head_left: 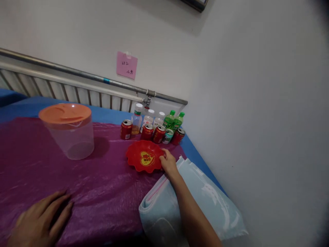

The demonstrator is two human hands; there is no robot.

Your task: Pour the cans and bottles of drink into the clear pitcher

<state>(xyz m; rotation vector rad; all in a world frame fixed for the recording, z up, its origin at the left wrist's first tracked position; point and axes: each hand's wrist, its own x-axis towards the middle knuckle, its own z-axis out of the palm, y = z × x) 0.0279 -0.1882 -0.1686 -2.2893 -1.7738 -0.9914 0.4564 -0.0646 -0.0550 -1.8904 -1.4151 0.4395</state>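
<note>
My right hand (168,162) pinches the right rim of a red plate (135,156) with a wavy edge and a yellow heart-shaped picture in its middle. The plate is near the row of cans, and I cannot tell whether it rests on the purple sheet (108,185). My right forearm passes over a folded light-blue cloth (205,192). At the lower left, my left hand (43,218) lies on the purple sheet with its fingers stretched out, holding nothing. Beyond it stands a clear plastic pitcher (77,142) with an orange lid (65,113).
Several red cans (126,130) and a small teal can (168,136) stand behind the plate. Behind them are white-capped bottles (137,118) and green bottles (178,120). A radiator (69,91) with a metal pipe runs along the wall. A pink note (126,65) hangs above.
</note>
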